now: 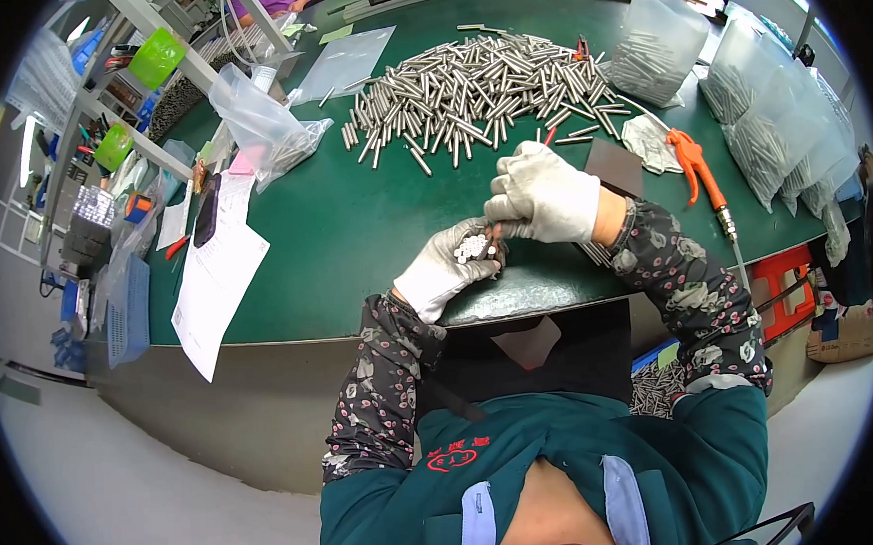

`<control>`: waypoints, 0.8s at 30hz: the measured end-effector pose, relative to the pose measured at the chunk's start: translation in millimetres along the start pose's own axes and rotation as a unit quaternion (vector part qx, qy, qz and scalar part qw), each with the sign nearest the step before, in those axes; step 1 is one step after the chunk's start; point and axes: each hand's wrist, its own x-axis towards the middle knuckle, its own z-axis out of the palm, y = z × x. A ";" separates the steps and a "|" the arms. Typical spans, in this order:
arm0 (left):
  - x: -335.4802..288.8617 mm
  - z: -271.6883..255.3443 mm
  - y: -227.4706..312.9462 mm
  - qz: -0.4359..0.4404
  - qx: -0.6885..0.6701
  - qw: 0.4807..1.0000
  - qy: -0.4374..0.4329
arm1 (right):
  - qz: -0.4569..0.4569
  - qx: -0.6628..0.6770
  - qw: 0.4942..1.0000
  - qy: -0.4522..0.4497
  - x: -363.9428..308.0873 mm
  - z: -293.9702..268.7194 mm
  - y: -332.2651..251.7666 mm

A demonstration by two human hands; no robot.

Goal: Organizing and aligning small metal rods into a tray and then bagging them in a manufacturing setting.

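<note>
My left hand (pixel 429 281), in a white glove, is closed around a bundle of short metal pins (pixel 472 250) just above the table's near edge. The pins' round ends face up and shine brightly. My right hand (pixel 542 196), gloved with bare fingertips, is curled just to the right of the bundle. Its thumb and finger are closed beside the pins; whether something small is between them is hidden. Several more pins (pixel 594 254) lie under my right wrist. Beyond both hands a large heap of loose pins (pixel 477 93) spreads over the green table (pixel 309 244).
A brown block (pixel 615 165), a crumpled white cloth (pixel 650 144) and an orange air gun (pixel 695 160) lie to the right. Clear bags of pins (pixel 646 59) stand behind them. On the left are paper sheets (pixel 218 292), a dark phone (pixel 207 210) and a plastic bag (pixel 266 124).
</note>
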 end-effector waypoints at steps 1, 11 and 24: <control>0.2 0.3 -0.2 0.004 -0.007 1.000 -0.001 | 0.000 0.000 1.000 0.000 -1.5 0.4 2.1; -0.7 -3.2 -2.5 0.012 -0.020 1.000 -0.015 | 0.010 0.016 1.000 0.024 -3.1 0.7 -0.4; 3.2 -2.7 -5.6 0.019 0.025 1.000 0.002 | 0.085 0.004 0.996 0.013 -10.4 -10.5 -1.3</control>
